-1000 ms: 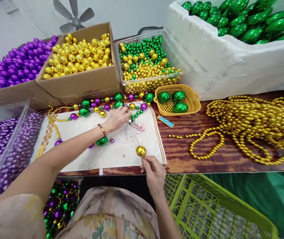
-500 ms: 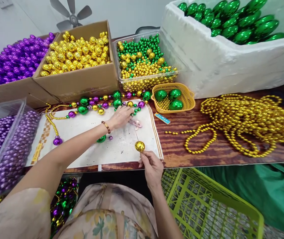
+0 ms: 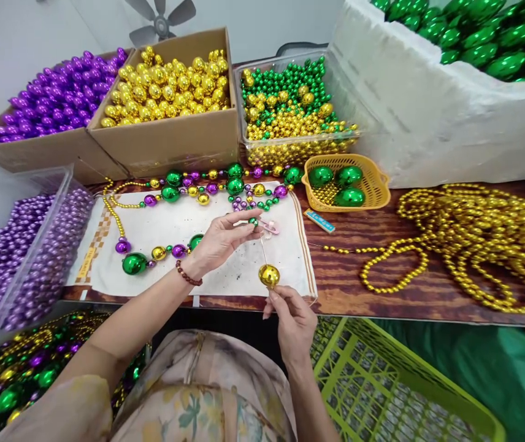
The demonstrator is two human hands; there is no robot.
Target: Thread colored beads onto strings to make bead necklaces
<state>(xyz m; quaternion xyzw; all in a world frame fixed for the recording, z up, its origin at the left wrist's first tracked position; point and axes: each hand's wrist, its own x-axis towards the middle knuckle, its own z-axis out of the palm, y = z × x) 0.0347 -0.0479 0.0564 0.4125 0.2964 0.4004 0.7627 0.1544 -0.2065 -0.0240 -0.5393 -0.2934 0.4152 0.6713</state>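
Pinched in the fingertips of my left hand is a small green bead, held over the white cloth. My right hand grips a thin needle just under a large gold bead, which is threaded on it. The needle's upper end reaches up close to the green bead. Pink-handled snips lie just behind my left fingers. Small purple and green beads sit loose on the cloth beyond. A part-strung necklace lies to the left, partly hidden by my left hand.
Cartons of purple beads and gold beads stand behind, beside a clear tub. An orange basket, a blue-labelled strip and a heap of gold bead strands are to the right. A green crate sits below the table edge.
My left hand has come back from the loose beads toward the needle, now with a small green bead in its fingertips. My right hand keeps hold below the gold bead. The camera view has shifted.
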